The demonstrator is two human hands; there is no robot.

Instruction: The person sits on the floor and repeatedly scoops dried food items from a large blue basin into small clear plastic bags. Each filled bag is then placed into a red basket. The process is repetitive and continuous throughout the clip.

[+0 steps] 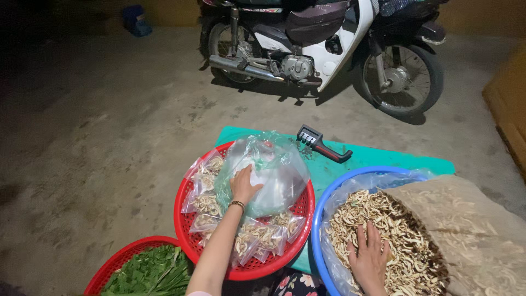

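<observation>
I see the left hand [244, 185] flat, fingers spread, on the big clear bag [268, 172] in the red basket [189, 219], bag's long axis up-right, right hand [368, 257] open, probably part-buried in dried slices [378, 219], gripping nothing.

floor: concrete [109, 137] | on it: green mat [383, 161], motorbike [323, 49], red basket of greens [118, 263]

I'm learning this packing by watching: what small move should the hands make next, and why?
Probably close the right hand on some dried slices. It lies flat on the heap in the blue basin, while the left hand rests on the clear bag in the red basket.
</observation>
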